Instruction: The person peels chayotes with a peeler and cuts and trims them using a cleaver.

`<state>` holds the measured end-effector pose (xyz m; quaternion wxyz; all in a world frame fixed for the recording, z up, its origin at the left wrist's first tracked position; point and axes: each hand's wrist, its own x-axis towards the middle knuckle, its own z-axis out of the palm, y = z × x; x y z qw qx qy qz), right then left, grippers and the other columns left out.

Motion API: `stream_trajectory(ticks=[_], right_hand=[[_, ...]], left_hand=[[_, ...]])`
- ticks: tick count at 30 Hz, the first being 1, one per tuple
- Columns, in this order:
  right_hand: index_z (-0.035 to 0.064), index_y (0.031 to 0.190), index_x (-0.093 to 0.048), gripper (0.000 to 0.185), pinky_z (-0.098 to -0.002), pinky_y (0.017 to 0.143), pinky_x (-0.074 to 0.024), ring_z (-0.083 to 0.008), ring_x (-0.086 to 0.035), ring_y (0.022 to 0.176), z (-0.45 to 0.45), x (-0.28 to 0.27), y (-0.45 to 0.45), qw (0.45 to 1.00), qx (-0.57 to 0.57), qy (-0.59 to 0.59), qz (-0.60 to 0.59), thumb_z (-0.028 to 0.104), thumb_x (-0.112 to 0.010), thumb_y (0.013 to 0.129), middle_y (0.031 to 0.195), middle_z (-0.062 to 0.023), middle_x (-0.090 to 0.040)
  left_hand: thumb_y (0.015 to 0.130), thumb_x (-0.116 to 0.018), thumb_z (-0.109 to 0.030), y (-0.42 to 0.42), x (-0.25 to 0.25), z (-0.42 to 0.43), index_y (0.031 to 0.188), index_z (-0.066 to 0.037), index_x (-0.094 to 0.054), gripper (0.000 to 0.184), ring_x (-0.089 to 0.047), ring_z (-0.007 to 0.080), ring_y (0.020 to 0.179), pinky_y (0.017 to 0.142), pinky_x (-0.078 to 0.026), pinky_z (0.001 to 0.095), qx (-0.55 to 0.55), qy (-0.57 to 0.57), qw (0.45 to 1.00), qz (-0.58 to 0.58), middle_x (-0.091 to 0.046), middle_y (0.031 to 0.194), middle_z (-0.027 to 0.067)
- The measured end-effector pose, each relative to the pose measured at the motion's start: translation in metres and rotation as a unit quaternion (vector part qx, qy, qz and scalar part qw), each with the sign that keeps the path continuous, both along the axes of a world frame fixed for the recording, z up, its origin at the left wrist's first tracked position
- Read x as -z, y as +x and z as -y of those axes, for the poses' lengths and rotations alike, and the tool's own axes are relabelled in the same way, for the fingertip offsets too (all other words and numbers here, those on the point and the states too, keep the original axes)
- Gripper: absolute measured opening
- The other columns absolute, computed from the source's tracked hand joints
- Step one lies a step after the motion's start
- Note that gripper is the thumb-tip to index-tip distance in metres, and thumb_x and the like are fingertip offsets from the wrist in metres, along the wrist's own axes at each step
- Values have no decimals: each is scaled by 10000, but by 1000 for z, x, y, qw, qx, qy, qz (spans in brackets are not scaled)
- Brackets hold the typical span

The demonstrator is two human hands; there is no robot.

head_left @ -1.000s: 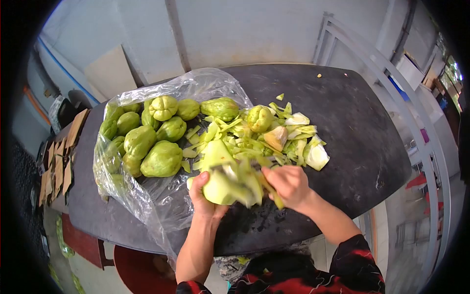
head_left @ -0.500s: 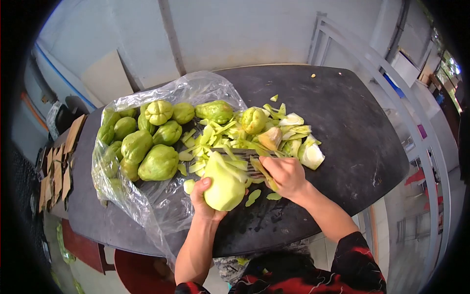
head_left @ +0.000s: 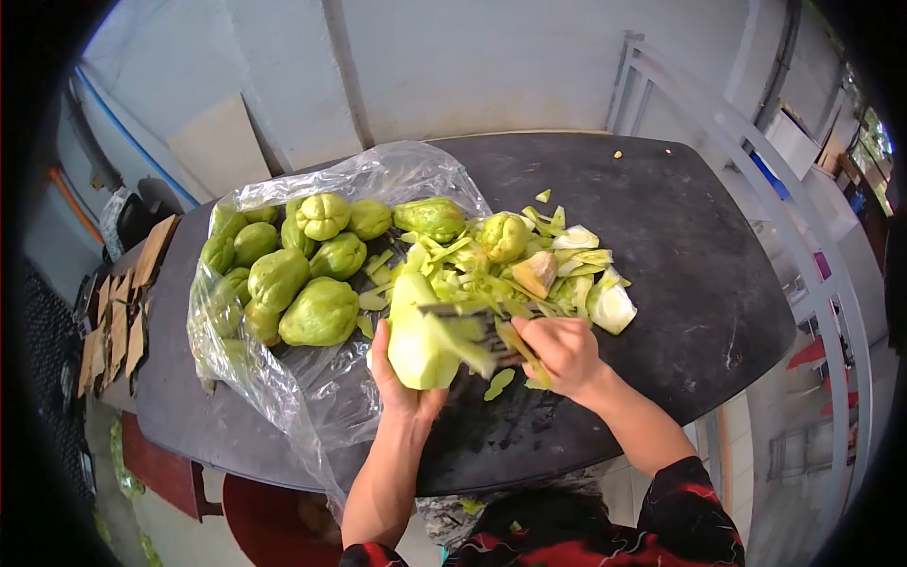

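My left hand [head_left: 402, 383] is closed around a pale, peeled chayote [head_left: 416, 335], its narrow end pointing away from me. In my right hand [head_left: 562, 357] is a peeler [head_left: 491, 333], blurred by motion, with strips of green peel on it; its blade end is close to the chayote's right side. Behind both hands lies a heap of green peelings [head_left: 458, 269]. An unpeeled chayote [head_left: 505, 236] and a brownish piece [head_left: 536, 273] rest on the heap, and a white-fleshed cut piece [head_left: 612, 307] lies at its right.
A clear plastic bag [head_left: 283, 397] with several unpeeled green chayotes [head_left: 321, 312] lies on the left of the dark table [head_left: 699, 255]. A grey metal railing [head_left: 775, 170] stands at the right. Red stools [head_left: 274, 524] are below the near edge.
The peeled chayote has been turned in my left hand. The peeler moved off and back to it in my right hand. Loose peel has dropped onto the table near the hands.
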<state>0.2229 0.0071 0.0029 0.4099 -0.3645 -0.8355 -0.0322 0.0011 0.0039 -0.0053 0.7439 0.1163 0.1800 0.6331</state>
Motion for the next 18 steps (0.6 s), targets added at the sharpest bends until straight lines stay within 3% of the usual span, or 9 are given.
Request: stream_trajectory(ticks=[2, 6, 8, 12, 18], right_hand=[[-44, 991, -650, 220, -339, 489, -476, -225, -594, 524, 8, -8, -3, 997, -49, 60, 19, 51, -640, 793, 606, -59, -546], [-38, 994, -645, 240, -301, 465, -452, -182, -557, 512, 19, -18, -14, 988, -59, 133, 51, 47, -655, 770, 592, -33, -507], [-32, 997, -642, 246, -272, 450, -419, -151, -520, 503, 22, -17, -19, 980, -70, 175, 60, 40, -656, 762, 583, -9, -477], [-19, 1008, -638, 242, -247, 436, -359, -120, -463, 492, 25, -14, -24, 971, -60, 220, 74, 27, -635, 770, 573, 16, -435], [-16, 988, -633, 206, -245, 437, -354, -113, -458, 492, 24, -11, -28, 968, -58, 231, 75, 32, -632, 787, 580, 21, -439]], left_hand=[[979, -479, -544, 1, -6, -2, 1318, -46, -549, 607, -617, 311, 1092, 1004, -473, 432, 1, -31, 999, 18, -642, 1209, 134], [965, -474, -573, -4, 5, -4, 1239, -39, -596, 613, -636, 293, 1022, 946, -494, 426, 37, -13, 999, 21, -671, 1110, 147], [964, -454, -573, -4, 10, -2, 1394, -54, -478, 675, -594, 274, 1011, 904, -496, 402, 58, 24, 997, 39, -622, 1105, 148], [972, -442, -544, 2, 2, 3, 1422, -23, -427, 689, -582, 256, 989, 899, -486, 366, 48, 32, 998, 13, -603, 1073, 156], [978, -435, -535, 7, -6, 5, 1415, -12, -428, 681, -594, 243, 964, 874, -498, 350, 36, 13, 999, 10, -614, 1057, 155]])
